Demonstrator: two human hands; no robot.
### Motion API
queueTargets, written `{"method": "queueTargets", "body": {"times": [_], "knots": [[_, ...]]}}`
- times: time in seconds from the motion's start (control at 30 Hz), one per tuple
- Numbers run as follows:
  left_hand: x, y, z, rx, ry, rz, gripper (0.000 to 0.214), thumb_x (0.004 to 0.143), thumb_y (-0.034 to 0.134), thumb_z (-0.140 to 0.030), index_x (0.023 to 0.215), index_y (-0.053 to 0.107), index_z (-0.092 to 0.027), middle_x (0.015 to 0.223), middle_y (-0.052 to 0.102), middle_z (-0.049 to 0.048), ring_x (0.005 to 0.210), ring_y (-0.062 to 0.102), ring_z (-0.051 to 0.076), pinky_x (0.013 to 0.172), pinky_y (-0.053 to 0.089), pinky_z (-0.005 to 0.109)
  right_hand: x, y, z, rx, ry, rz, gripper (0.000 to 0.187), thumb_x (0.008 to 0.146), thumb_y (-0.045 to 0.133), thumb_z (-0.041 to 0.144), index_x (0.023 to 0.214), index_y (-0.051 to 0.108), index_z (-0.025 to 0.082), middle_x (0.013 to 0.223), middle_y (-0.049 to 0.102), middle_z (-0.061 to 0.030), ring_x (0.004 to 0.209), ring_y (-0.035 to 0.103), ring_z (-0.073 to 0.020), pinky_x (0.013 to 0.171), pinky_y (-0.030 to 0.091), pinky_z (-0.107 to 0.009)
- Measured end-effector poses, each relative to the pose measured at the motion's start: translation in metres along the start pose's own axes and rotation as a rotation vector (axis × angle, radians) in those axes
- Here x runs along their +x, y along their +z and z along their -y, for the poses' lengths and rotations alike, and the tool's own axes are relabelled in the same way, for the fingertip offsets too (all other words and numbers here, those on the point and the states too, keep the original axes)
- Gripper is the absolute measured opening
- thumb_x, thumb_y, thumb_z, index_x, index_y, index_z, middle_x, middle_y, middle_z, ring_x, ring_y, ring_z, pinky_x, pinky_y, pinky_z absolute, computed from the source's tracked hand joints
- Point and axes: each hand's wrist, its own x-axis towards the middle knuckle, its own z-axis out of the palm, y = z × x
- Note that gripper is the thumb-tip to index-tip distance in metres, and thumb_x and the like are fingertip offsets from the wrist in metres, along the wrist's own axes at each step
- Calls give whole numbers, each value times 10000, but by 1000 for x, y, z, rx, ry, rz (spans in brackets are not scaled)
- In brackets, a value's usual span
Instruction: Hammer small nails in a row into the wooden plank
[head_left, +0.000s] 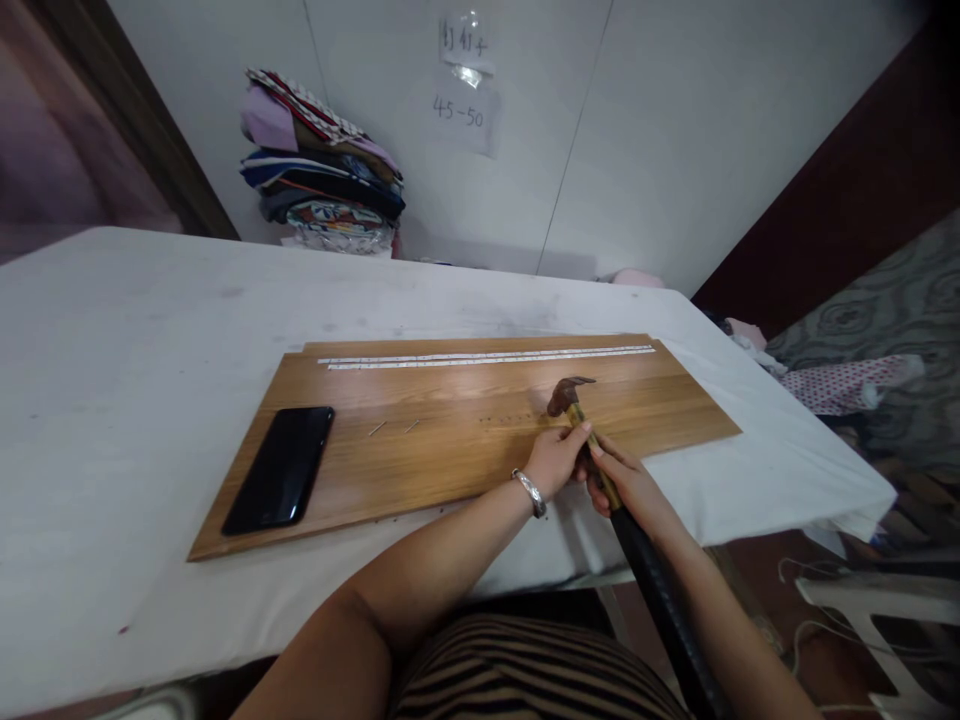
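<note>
A claw hammer (613, 494) with a rusty head and a long dark grip slants over the near right part of a wooden board (420, 470). My left hand (556, 458), with a silver bangle at the wrist, closes on the handle just below the head. Lower down the handle, my right hand (628, 485) is wrapped round it. The two hands touch or nearly touch. Left of the hammer head, a row of small dark marks (504, 419) runs along the board. Two loose nails (377, 429) lie farther left on the wood.
A black phone (279, 468) rests on the board's left end. Two white measuring strips (487, 358) run along its far edge. The board lies on a white-covered table (112, 400). Folded cloths (326, 165) are stacked by the wall, and a white stool (885, 610) stands at lower right.
</note>
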Motion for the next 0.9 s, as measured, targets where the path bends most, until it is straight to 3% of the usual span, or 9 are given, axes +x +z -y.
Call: {"method": "queueTargets", "body": {"times": [0.9], "knots": [[1, -1, 0, 9, 7, 15, 567, 907, 502, -672, 613, 526, -188, 417, 482, -25, 400, 442, 92, 469, 315, 227, 1, -3, -3, 16, -4, 17, 588, 840, 689, 565, 1316, 591, 234, 704, 650, 29, 362, 449, -74, 332, 338, -201]]}}
